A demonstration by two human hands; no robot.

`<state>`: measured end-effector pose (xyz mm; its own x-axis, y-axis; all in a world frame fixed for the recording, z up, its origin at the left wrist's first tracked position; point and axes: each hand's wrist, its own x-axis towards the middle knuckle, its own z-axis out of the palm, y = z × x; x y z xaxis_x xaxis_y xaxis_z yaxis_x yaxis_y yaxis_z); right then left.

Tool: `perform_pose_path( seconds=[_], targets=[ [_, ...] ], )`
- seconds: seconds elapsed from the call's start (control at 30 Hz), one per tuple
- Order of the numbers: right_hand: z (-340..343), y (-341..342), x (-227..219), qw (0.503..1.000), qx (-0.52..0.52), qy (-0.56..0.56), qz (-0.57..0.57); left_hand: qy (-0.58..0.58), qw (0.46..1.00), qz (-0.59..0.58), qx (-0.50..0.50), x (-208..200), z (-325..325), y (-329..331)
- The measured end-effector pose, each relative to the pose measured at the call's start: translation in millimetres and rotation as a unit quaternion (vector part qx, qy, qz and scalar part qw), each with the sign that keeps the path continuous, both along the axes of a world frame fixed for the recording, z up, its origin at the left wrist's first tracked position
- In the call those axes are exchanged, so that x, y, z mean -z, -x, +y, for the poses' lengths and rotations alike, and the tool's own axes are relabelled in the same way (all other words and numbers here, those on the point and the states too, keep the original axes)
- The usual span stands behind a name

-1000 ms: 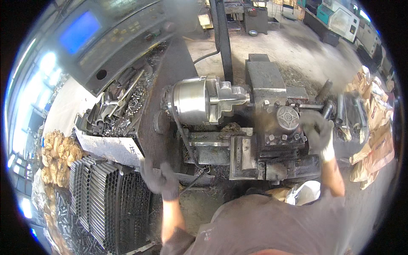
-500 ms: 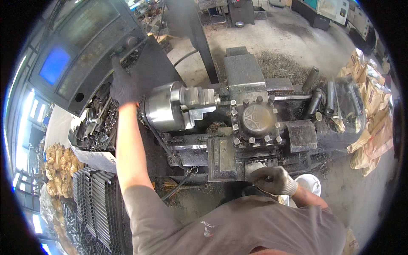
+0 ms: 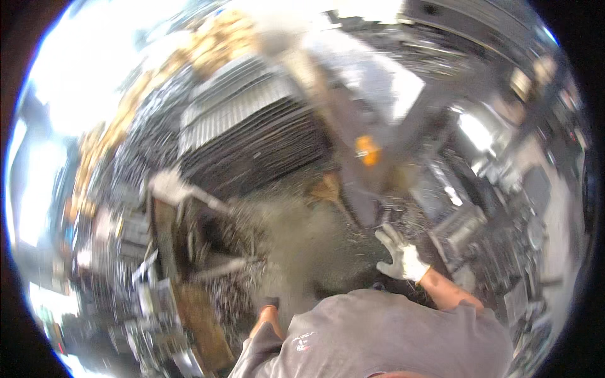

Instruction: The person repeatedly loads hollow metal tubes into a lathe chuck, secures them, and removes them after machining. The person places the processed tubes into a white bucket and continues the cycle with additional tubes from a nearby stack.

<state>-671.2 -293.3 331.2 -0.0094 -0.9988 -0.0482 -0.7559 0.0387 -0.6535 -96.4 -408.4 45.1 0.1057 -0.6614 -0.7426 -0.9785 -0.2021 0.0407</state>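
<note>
My right hand (image 3: 403,255), in a pale work glove, is held out in front of my body with its fingers and thumb spread and nothing in it. It hovers near the front side of the lathe (image 3: 463,220), which is smeared by motion. Low beside my body, my left hand (image 3: 271,302) shows only as a small dark patch past the wrist, so its fingers cannot be made out. The lathe's shiny chuck (image 3: 476,129) lies further off to the right, apart from both hands.
A tall stack of grey metal tubes (image 3: 239,107) stands ahead on the left. Nearer is a rusty metal bin (image 3: 167,233) with shavings about it. A broom-like brown thing (image 3: 328,189) leans near the machine base, below an orange patch (image 3: 367,151). Yellowish sacks (image 3: 220,41) lie at the back.
My view has swung left, away from the lathe toward the tube stack. My left hand has come down from the control panel to my side. The right hand's fingers, curled before, are spread.
</note>
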Motion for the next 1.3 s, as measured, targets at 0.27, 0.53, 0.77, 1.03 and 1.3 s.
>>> perform_pose_path(
  seconds=[0.27, 0.53, 0.77, 1.03, 1.3],
  targets=[
    [-239.1, -225.5, 65.9, 0.940, -0.241, 0.080, 0.229, 0.225, 0.864, -0.021, -0.449, -42.0, 240.7, -269.7],
    [-271.5, -430.2, 116.5, 0.818, -0.546, -0.077, 0.165, 0.094, 0.777, 0.083, -0.617, 14.1, 443.7, -97.1],
    [-296.4, -570.7, 91.2, 0.738, -0.668, -0.074, 0.064, 0.034, 0.655, 0.158, -0.738, 11.3, 489.3, 45.2],
    [-333.8, -753.6, -63.9, 0.651, -0.746, -0.055, -0.129, 0.110, 0.624, 0.006, -0.773, 16.0, 426.7, -17.3],
    [-354.5, -909.7, -158.5, 0.463, -0.831, -0.124, -0.284, 0.121, 0.327, -0.365, -0.863, -94.2, 442.3, -170.8]
  ],
)
